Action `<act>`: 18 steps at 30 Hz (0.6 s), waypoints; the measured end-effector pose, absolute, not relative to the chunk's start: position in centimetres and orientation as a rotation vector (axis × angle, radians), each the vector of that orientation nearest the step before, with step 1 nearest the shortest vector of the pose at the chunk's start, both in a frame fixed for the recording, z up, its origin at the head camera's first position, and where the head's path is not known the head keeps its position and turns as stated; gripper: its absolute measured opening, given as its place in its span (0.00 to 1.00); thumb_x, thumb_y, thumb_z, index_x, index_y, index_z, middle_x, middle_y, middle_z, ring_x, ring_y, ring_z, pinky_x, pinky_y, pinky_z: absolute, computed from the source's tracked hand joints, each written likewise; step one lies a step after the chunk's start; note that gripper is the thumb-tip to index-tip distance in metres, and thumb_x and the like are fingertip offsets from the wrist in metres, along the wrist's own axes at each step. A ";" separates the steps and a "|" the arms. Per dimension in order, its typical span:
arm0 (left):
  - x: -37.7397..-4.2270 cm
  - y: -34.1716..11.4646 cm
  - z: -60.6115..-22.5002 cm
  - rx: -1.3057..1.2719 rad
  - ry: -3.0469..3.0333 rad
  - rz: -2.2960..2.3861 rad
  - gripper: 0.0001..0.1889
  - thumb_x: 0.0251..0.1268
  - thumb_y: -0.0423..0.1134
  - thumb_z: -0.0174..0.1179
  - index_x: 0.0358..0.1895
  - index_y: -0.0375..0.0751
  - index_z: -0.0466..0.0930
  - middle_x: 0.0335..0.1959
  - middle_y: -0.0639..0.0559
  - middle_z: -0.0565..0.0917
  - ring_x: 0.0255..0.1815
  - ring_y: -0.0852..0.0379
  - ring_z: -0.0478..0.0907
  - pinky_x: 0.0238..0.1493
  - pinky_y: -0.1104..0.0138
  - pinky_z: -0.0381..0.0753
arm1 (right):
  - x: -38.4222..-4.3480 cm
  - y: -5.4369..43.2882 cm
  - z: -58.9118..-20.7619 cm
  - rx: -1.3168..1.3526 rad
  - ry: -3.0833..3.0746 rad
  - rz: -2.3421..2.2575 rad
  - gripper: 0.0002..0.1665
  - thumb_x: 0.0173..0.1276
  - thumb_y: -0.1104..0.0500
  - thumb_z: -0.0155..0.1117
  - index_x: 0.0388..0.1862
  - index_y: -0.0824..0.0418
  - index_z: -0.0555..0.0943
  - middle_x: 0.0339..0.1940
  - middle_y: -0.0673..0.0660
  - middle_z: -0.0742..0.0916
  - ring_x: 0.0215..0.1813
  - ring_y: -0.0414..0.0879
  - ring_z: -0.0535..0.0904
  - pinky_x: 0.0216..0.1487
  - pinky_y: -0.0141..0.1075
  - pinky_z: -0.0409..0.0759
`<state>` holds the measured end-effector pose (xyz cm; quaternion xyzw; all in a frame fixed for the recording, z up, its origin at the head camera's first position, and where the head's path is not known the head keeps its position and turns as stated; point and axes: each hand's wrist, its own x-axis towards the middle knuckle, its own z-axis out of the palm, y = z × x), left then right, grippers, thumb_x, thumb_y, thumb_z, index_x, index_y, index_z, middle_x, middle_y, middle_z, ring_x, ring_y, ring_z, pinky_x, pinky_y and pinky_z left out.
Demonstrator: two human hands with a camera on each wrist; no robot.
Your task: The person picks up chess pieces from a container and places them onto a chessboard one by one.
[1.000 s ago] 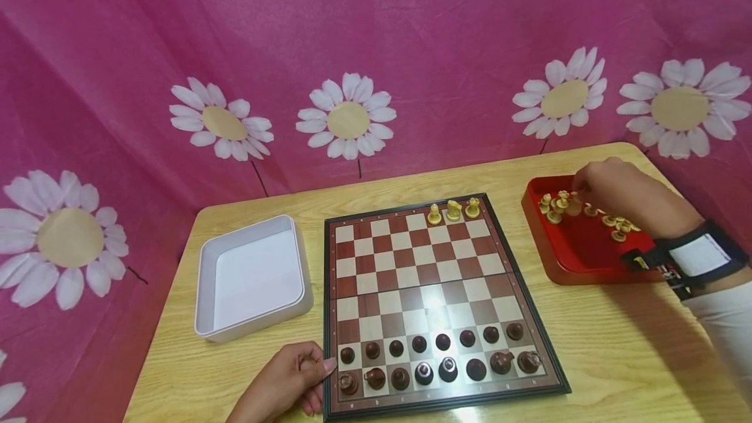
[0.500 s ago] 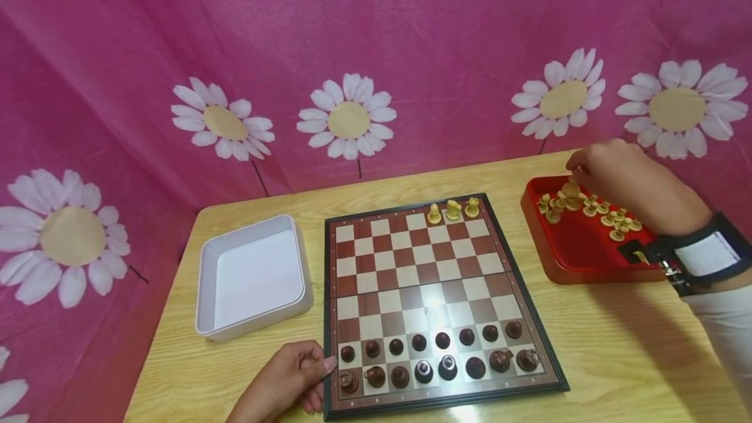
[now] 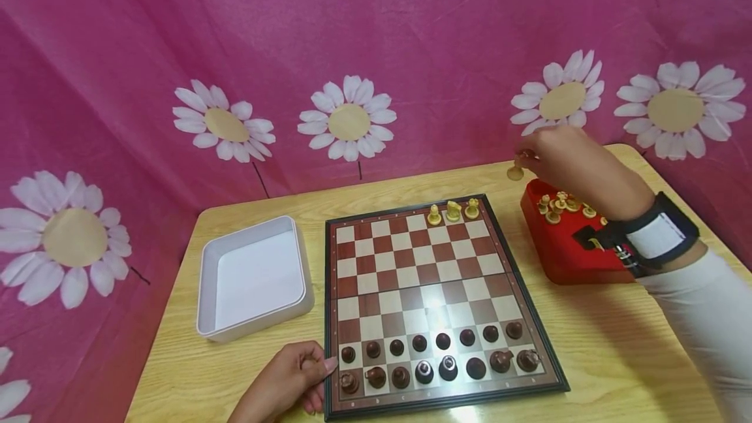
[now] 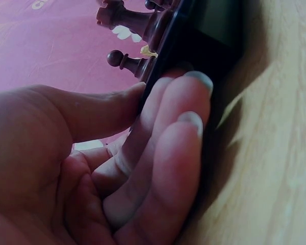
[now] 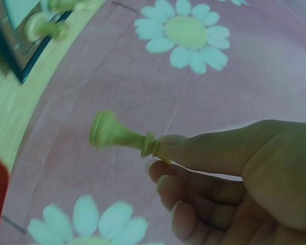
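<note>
Chess piece [image 5: 123, 136] in pale yellow hangs in the air near the red tray [image 3: 578, 276], pinched by my right hand [image 3: 566, 156], while my left hand [image 3: 288, 374] grips the chessboard [image 3: 388, 279] by its left edge.

This looks like a small screened-off corner indoors; whether it belongs to a home or a studio cannot be told. Creased magenta fabric [image 3: 411, 25] printed with large white daisies [image 3: 348, 121] hangs behind and left of a wood-grain counter [image 3: 176, 358] bearing a chessboard [image 3: 405, 260].
</note>
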<state>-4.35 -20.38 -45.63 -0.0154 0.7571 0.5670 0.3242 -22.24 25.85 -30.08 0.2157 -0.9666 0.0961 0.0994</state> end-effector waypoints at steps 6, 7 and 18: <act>-4.2 -20.4 -45.8 -0.056 1.997 1.478 0.16 0.76 0.45 0.62 0.35 0.34 0.76 0.17 0.53 0.81 0.16 0.64 0.79 0.21 0.72 0.81 | -23.0 23.3 -29.6 0.730 -2.848 0.282 0.03 0.65 0.68 0.74 0.38 0.64 0.89 0.28 0.58 0.89 0.30 0.50 0.82 0.39 0.48 0.87; -4.2 -20.4 -45.8 -0.056 1.993 1.482 0.16 0.76 0.45 0.62 0.35 0.34 0.76 0.17 0.53 0.81 0.16 0.63 0.79 0.21 0.71 0.81 | -23.1 22.9 -29.5 0.746 -2.841 0.278 0.03 0.65 0.68 0.74 0.37 0.64 0.89 0.28 0.58 0.90 0.30 0.50 0.83 0.38 0.48 0.87; -4.2 -20.3 -45.9 -0.067 2.018 1.478 0.15 0.77 0.43 0.61 0.35 0.34 0.76 0.15 0.54 0.80 0.15 0.62 0.79 0.21 0.71 0.80 | -24.4 18.9 -30.2 0.821 -2.841 0.278 0.08 0.69 0.69 0.64 0.31 0.63 0.87 0.25 0.54 0.86 0.28 0.47 0.76 0.31 0.39 0.74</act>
